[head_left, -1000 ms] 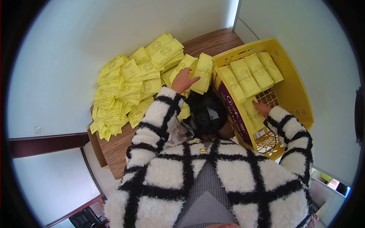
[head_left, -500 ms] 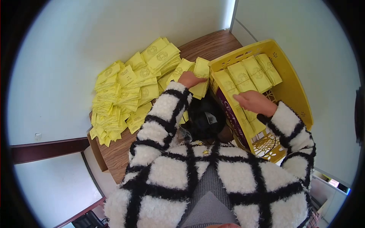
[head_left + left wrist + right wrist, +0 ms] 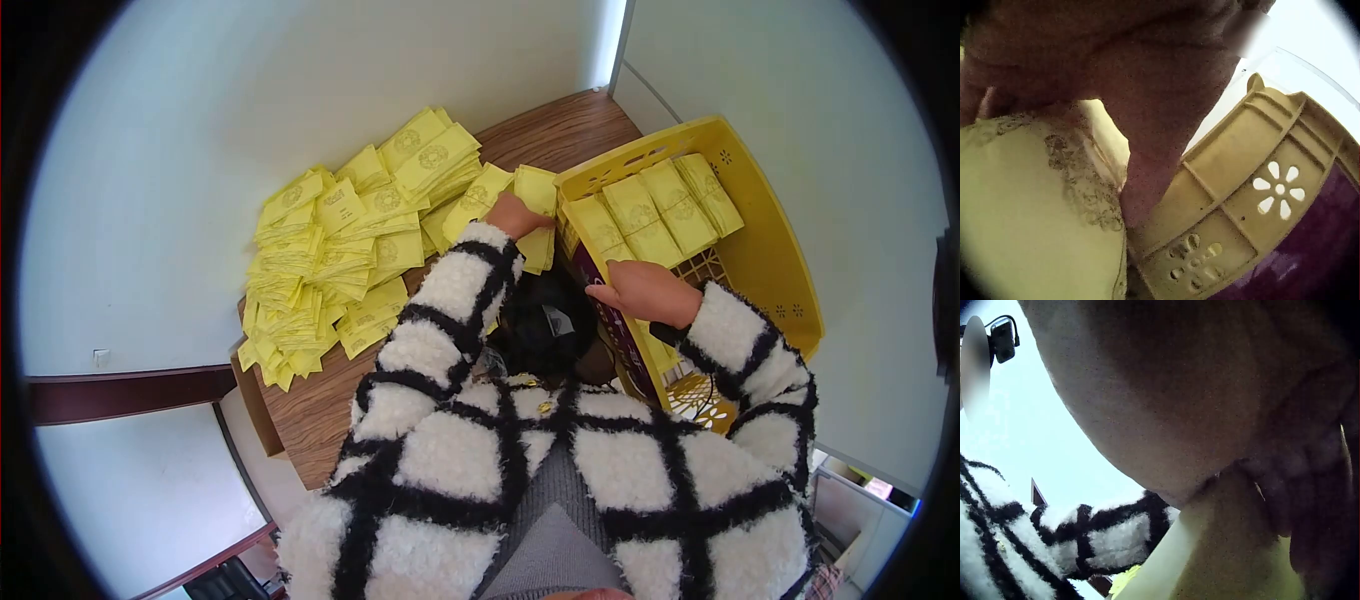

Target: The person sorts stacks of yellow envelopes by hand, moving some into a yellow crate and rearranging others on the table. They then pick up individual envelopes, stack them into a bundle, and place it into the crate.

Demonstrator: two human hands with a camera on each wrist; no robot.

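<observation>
I see my left hand (image 3: 515, 212) stretched forward to just above the middle of the head view, the forearm running up from the lower centre in a fluffy white sleeve crossed with black lines. Its fingers curl downward, and in the left wrist view the thumb (image 3: 1147, 181) presses down in a pinching hold. My right hand (image 3: 643, 290) sits right of centre, lower in the frame, palm down with the fingers bent and pointing toward the left. The right elbow is bent, the sleeve angling down to the lower right. The right wrist view fills with the underside of the palm, its fingers (image 3: 1316, 487) curled at the right edge.
</observation>
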